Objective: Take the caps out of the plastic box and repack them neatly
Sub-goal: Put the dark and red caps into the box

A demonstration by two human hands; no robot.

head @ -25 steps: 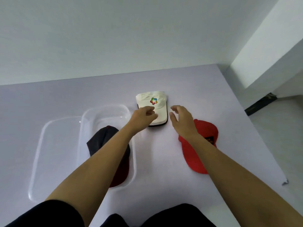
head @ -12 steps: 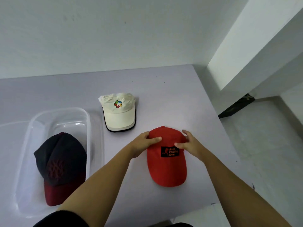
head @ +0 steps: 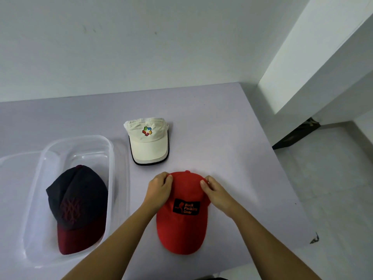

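Red cap (head: 182, 225) lies on the pale lilac table (head: 232, 138), which is set against white walls. Its brim points at the person, long axis near-to-far. Left hand (head: 159, 189) and right hand (head: 217, 194) pinch the crown's sides. White cap (head: 148, 141) lies beyond; dark cap (head: 76, 207) sits in the plastic box (head: 110, 158).

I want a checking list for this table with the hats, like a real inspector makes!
Surface: table, pale lilac and smooth.
Job's things: red cap lies on the table, brim toward the person. white cap lies beyond it, apart. dark cap with a maroon brim lies inside the plastic box.
Clutter: clear tray, perhaps a lid, at the box's left; dark scrap by the table's right edge.
Hands: left hand and right hand each grip a side of the red cap's crown.
Cables: nothing seen.
Surroundings: white wall behind; floor at the right, with a dark object by the wall.
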